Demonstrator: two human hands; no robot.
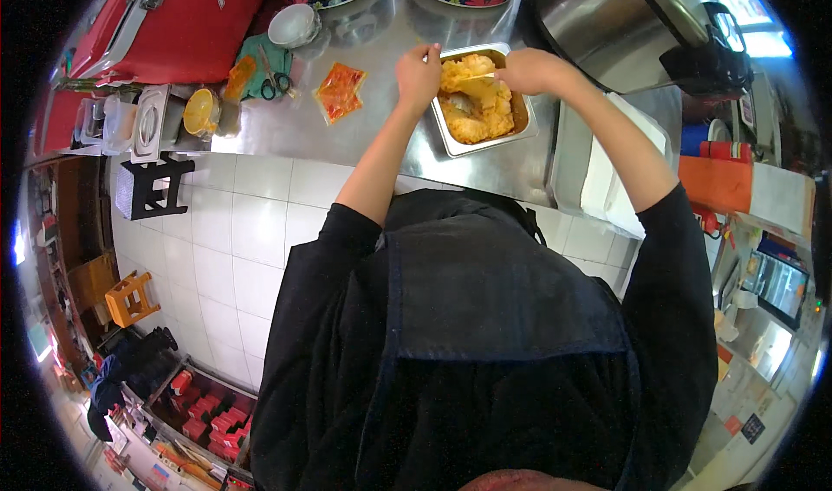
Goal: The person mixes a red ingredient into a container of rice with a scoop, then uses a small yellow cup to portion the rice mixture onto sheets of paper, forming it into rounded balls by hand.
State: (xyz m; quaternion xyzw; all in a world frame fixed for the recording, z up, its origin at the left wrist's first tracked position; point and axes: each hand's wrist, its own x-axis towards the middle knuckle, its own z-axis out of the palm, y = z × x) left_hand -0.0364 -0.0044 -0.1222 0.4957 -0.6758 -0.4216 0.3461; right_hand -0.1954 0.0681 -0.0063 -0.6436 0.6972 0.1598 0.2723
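Note:
A rectangular metal food pan [451, 138] stands on the steel counter, holding lumpy yellow-orange food [490, 125]. My left hand [419, 75] is closed on the pan's left rim near its far corner. At the opposite side, my right hand [530, 70] reaches over the rim, its fingers closed on a utensil [477, 84]. The utensil's working end lies in the food and is coated with it, so its exact kind does not show. To the left of the pan, a flat clear packet of orange-red sauce [340, 91] rests on the counter.
Scissors [276, 84] lie on a green cloth [260, 62], near white bowls [295, 26] and a yellow cup [201, 112]. A red cool box [173, 32] stands far left. Right of the pan are a large steel pot [598, 27] and a white tray [611, 175].

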